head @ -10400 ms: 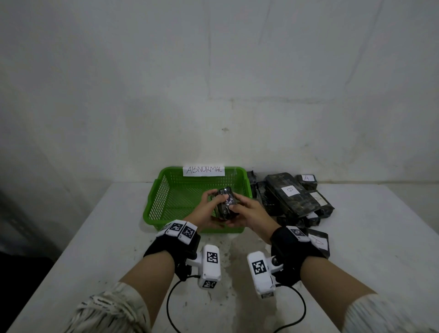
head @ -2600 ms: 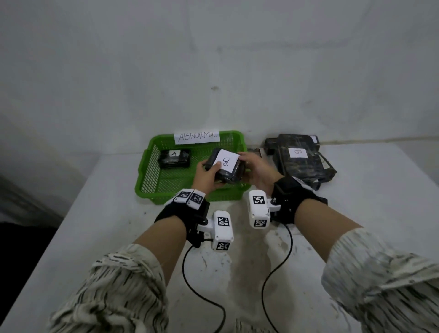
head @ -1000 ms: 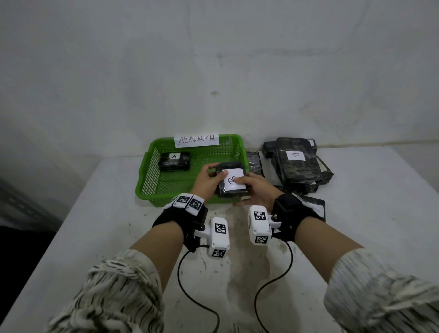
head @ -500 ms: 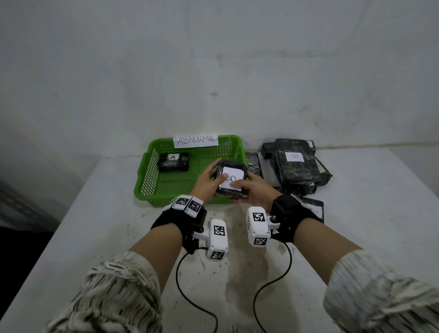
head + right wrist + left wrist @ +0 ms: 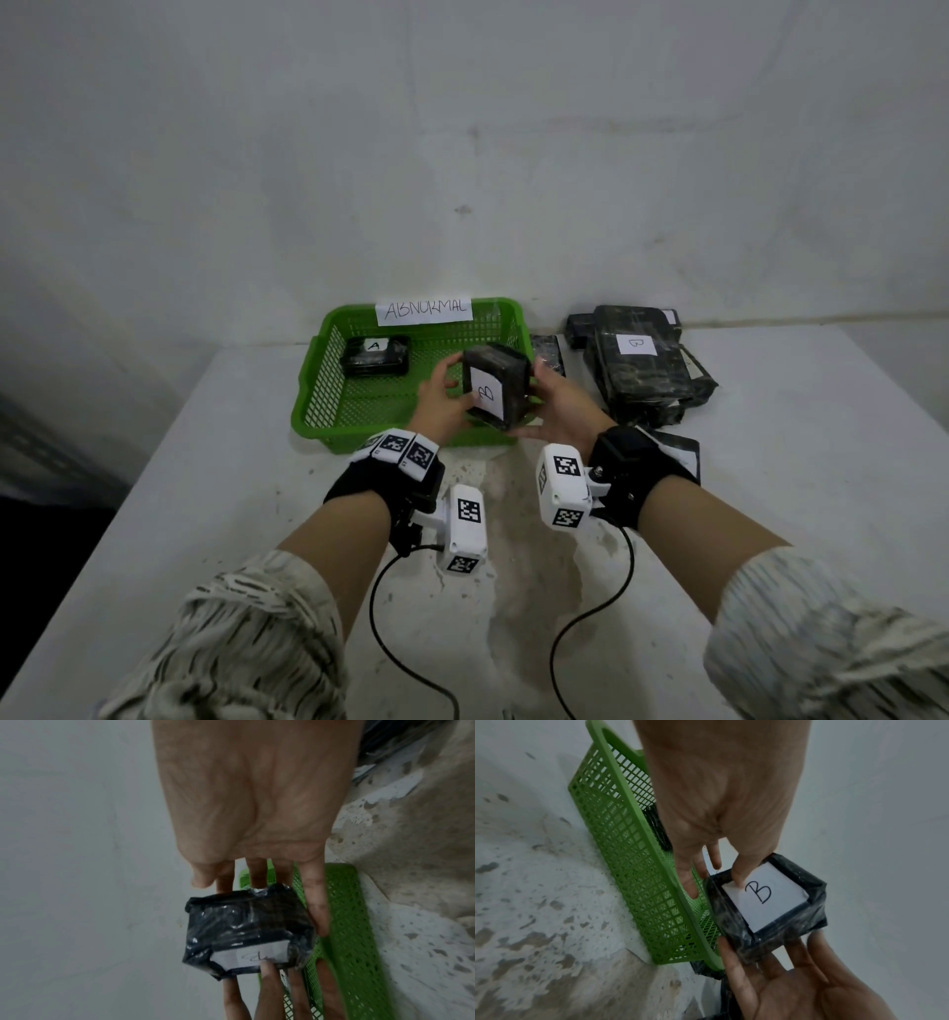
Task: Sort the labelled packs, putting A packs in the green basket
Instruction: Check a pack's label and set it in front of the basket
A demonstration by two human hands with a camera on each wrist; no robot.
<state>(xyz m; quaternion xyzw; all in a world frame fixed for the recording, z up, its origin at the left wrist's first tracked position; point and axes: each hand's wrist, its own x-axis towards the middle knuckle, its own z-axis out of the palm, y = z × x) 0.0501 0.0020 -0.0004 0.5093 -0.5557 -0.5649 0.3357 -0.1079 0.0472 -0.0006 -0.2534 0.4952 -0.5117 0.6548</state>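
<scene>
A black-wrapped pack with a white label marked B is held between both hands above the front right corner of the green basket. It is tilted up on edge, label toward me. My left hand pinches it, thumb on the B pack's label, fingers behind. My right hand cups its right side and underside. A pack labelled A lies in the basket's back left.
A paper sign reading ABNORMAL hangs on the basket's back wall. Several black packs, the top one labelled B, are piled to the right of the basket. One more pack lies by my right wrist. The wall stands close behind.
Over the last second the B pack rose from flat at the basket's front rim to standing on edge, its label turned upright toward me. Both hands kept hold of it.
</scene>
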